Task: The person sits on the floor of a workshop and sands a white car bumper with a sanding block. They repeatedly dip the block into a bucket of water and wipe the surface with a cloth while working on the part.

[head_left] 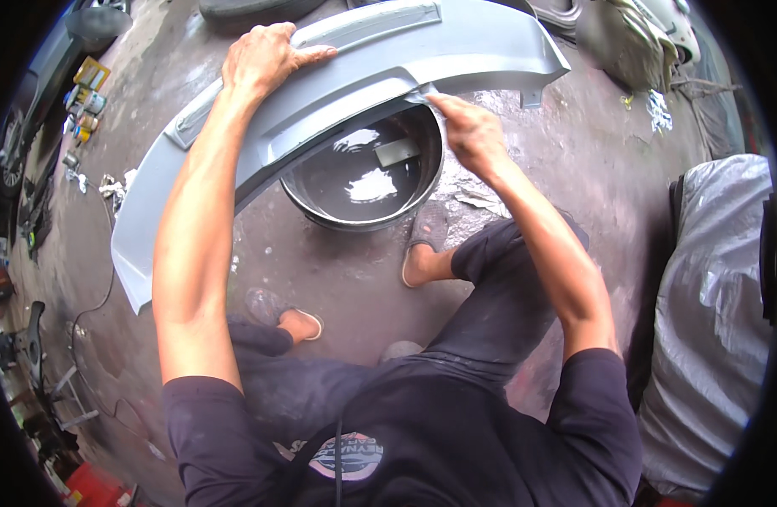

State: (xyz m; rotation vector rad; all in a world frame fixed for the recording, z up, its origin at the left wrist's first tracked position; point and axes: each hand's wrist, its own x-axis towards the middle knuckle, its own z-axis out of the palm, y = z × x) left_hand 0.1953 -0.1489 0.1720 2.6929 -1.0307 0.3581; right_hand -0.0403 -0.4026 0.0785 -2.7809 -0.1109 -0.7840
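A long curved grey car bumper (338,93) spans the upper half of the view, tilted over a round black tub (363,225). My left hand (266,59) grips the bumper near its recessed strip, fingers curled and thumb stretched to the right along the surface. At the lower edge of the bumper's middle step, my right hand (471,135) is closed with its fingertips pressed against the part. Whatever small greyish piece it pinches is too hidden to name. Dark water fills the tub, and a pale rectangular block (395,153) lies in it.
My feet in dark clogs (429,226) stand just below the tub. A silvery cover (709,313) drapes a large thing at the right. Cans and bottles (86,101) stand at far left, near a cable (77,325) on the floor. A tyre (257,8) lies at the top.
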